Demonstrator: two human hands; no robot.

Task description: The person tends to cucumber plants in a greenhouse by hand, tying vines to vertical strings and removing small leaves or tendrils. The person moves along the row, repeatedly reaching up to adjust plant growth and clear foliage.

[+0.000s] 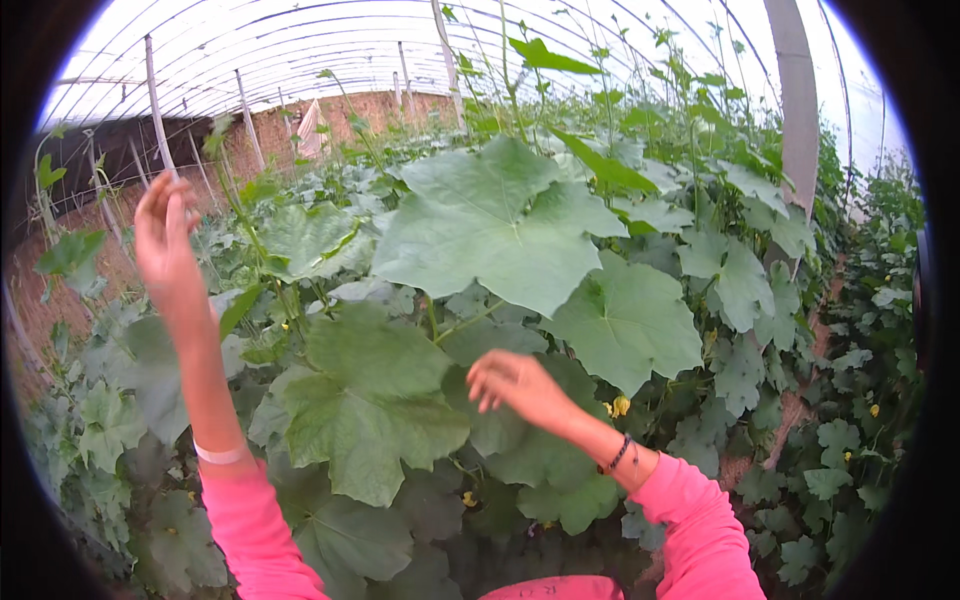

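Note:
My left hand (166,232) is raised at the left, blurred, with its fingers bent inward near a thin climbing shoot (232,191). Whether anything small sits between those fingers cannot be made out. A pale band circles that wrist. Lower and nearer the middle, my right hand (516,384) hovers with loosely curled fingers, and nothing shows in it. A large lobed leaf (510,232) of a vine, probably a gourd plant, spreads above my right hand. Another broad leaf (367,420) lies to its left, slightly blurred. A dark bracelet (619,454) is on the right wrist.
Dense vines fill the greenhouse, with yellow flowers (620,406) among the leaves. A thick post (796,112) rises at the right, beside a narrow strip of soil (791,427). Thin poles (157,105) stand at the left before an earthen wall (349,124). Curved ribs carry the translucent roof.

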